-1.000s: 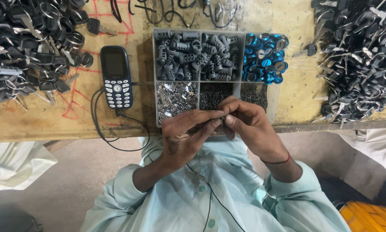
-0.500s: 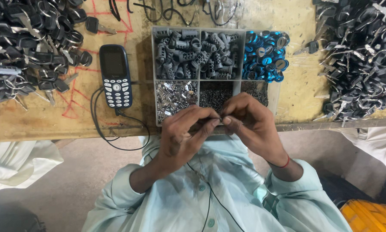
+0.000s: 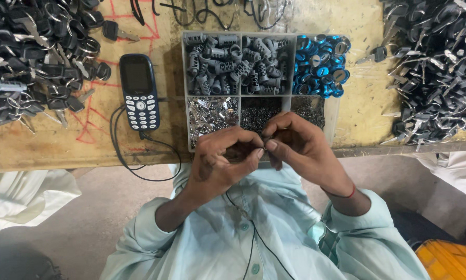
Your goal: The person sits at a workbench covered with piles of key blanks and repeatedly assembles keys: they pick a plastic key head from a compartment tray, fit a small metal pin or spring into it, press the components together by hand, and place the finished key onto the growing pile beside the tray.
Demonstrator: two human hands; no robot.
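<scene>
Only screen here is on the dark blue keypad phone lying flat on the tabletop, just left of the clear compartment box. Screen's dark, small rectangle, white keys below. No labels or signs otherwise.

A small key-assembly workshop is shown: a worn wooden bench is heaped with keys at ten and two o'clock, and a compartmented parts tray is set at twelve.
</scene>
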